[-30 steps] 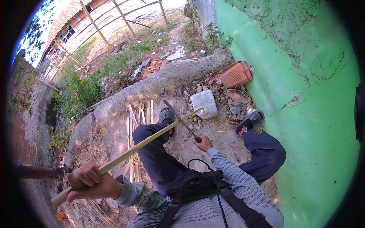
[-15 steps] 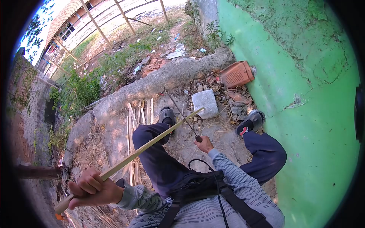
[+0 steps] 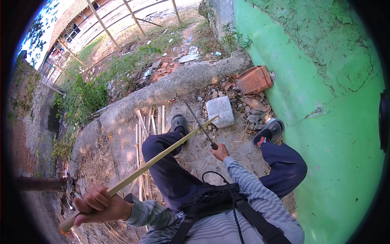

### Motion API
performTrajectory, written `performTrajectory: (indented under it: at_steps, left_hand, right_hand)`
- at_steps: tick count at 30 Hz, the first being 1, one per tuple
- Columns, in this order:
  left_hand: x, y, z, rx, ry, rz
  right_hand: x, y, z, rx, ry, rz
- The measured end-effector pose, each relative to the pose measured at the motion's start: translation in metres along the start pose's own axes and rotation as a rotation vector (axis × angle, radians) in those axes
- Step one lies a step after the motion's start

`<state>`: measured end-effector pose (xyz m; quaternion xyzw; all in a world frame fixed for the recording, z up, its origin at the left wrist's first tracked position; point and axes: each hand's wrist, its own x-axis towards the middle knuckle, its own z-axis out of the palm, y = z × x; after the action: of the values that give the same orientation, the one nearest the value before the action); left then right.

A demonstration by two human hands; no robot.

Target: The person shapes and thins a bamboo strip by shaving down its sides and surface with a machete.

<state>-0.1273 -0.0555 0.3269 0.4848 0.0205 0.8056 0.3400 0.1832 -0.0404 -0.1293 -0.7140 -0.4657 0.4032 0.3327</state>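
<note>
Above the ground point(image 3: 239, 152), a long wooden strip point(image 3: 150, 162) slants toward the ground's far edge, and a knife point(image 3: 194, 116) crosses it near the tip; whether they touch, I cannot tell. The left hand point(image 3: 103, 206) is curled tightly round the strip's near end, the right point(image 3: 220, 152) closed round the knife handle. The step looks like blade work on the wood, calling for a steady strip and a controlled edge.

Left grip point(image 3: 103, 204) around wooden strip point(image 3: 162, 154), right grip point(image 3: 221, 151) around knife point(image 3: 195, 116), green wall point(image 3: 337, 154) alongside
</note>
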Motion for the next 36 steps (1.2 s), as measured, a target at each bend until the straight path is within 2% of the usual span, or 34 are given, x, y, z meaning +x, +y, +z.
performTrajectory:
  at_steps: [3, 5, 6, 8, 9, 11, 13, 15, 16, 19, 21, 23, 24, 28, 30, 31, 33, 34, 35, 36]
  left_hand:
    - [0.003, -0.001, -0.003, -0.094, -0.083, -0.039]
    - [0.003, -0.003, 0.003, -0.099, -0.096, -0.046]
    - [0.002, -0.003, 0.005, -0.104, -0.107, -0.054]
    - [0.001, -0.002, 0.002, -0.060, -0.072, -0.039]
    - [0.001, -0.001, 0.001, -0.013, -0.038, -0.021]
    - [-0.002, 0.002, 0.001, -0.014, -0.055, -0.034]
    - [0.000, 0.001, -0.001, -0.016, -0.068, -0.040]
    - [0.002, 0.001, -0.003, -0.019, -0.035, -0.048]
    - [0.002, -0.001, -0.004, -0.020, -0.032, -0.050]
    - [0.005, -0.001, -0.004, 0.014, -0.002, -0.041]
    - [0.004, -0.002, -0.001, 0.058, 0.010, -0.032]
    - [0.002, 0.000, -0.001, 0.043, 0.001, -0.032]
    - [0.001, 0.000, -0.002, 0.026, -0.006, -0.035]
    - [0.001, 0.002, -0.005, -0.038, -0.048, -0.059]
    - [0.003, 0.001, -0.006, -0.029, -0.024, -0.047]
    - [0.002, 0.000, -0.007, -0.026, -0.021, -0.049]
    - [0.003, -0.001, -0.005, 0.047, -0.007, -0.016]
    - [0.003, -0.001, -0.004, 0.043, -0.008, -0.015]
    - [0.002, 0.000, -0.003, 0.002, -0.046, -0.032]
    - [0.002, 0.001, -0.002, -0.039, -0.086, -0.049]
  right_hand:
    - [-0.011, -0.010, -0.013, 0.023, -0.020, -0.024]
    - [-0.016, -0.018, -0.015, -0.062, -0.048, -0.138]
    - [-0.010, -0.001, -0.006, -0.063, -0.052, -0.136]
    - [0.010, 0.031, 0.006, -0.107, 0.067, 0.089]
    - [0.017, 0.036, 0.003, -0.108, 0.068, 0.084]
    - [0.026, 0.038, -0.001, -0.037, 0.044, 0.318]
    - [0.026, 0.031, -0.001, -0.073, 0.028, 0.296]
    - [0.015, 0.015, -0.006, -0.081, -0.062, 0.122]
    - [0.008, 0.008, -0.005, -0.040, -0.046, -0.050]
    - [0.007, 0.007, -0.004, -0.060, -0.052, -0.061]
    - [0.032, 0.047, 0.012, -0.070, 0.025, 0.005]
    - [0.042, 0.058, 0.014, -0.066, 0.087, 0.259]
    - [0.048, 0.053, 0.008, 0.013, -0.011, 0.456]
    - [0.031, 0.030, -0.013, -0.093, -0.039, 0.345]
    - [0.020, 0.033, -0.014, -0.101, -0.107, 0.114]
    - [0.019, 0.035, -0.014, -0.103, -0.111, 0.116]
    - [0.018, 0.049, -0.012, -0.110, -0.017, 0.182]
    - [0.033, 0.084, 0.002, -0.112, 0.034, 0.325]
    - [0.040, 0.100, 0.007, -0.109, 0.037, 0.324]
    - [0.046, 0.106, 0.010, 0.090, 0.013, 0.504]
